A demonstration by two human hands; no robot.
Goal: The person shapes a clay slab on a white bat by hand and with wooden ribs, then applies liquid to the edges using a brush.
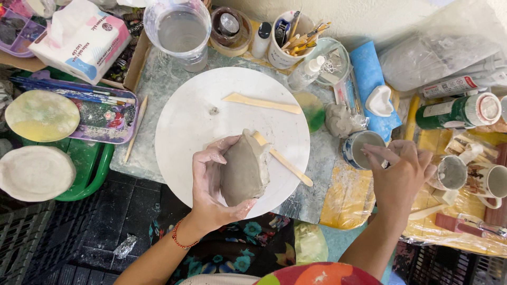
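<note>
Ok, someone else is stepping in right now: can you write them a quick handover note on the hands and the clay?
Left hand: cupping the grey clay piece over the white round board.
Right hand: empty, fingers at the rim of the small cup right of the board.
On the board: two wooden sticks, one partly under the clay.
Spare clay lump sits beside the cup.
Done: the piece is roughly shaped.
Left: the surface looks unfinished.

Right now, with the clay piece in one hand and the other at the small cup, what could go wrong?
1. The left hand alone cradles the grey clay piece above the white round board; it could sag or slip.
2. The right hand reaches at the small cup among crowded mugs; a knock might spill it.
</note>
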